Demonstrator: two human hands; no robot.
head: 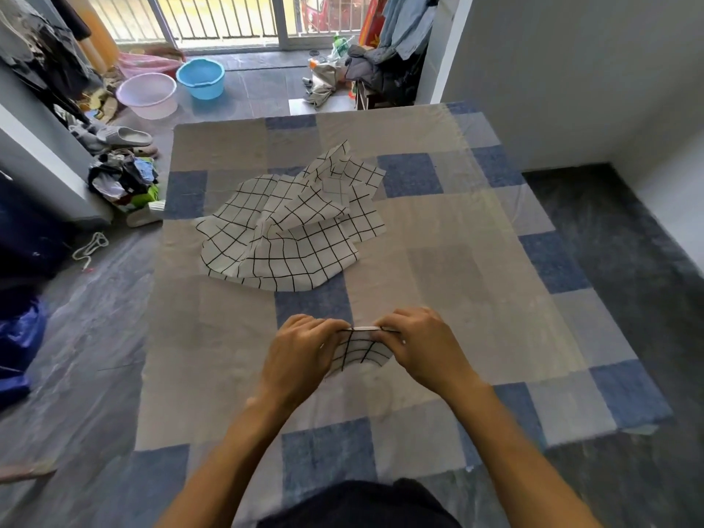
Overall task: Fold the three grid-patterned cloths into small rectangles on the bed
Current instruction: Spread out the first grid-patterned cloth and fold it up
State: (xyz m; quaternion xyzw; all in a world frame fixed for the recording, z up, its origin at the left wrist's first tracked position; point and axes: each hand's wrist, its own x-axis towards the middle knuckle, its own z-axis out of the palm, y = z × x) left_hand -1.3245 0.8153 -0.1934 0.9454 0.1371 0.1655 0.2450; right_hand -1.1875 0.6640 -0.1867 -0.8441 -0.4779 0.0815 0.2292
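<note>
One grid cloth [360, 350], already folded small, is pinched along its top edge by the left hand [304, 348] and the right hand [421, 342], just above the near middle of the bed [476, 299]; a last fold or laying flat seems called for. The remaining grid cloths [289, 226] are heaped unfolded farther off, and nothing is seen in the way.

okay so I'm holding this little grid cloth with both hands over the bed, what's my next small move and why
Probably lower the folded cloth flat onto the bed and press its crease. Both the left hand and right hand pinch its top edge, it already looks small, and the crumpled pile beyond remains unfolded.
</note>
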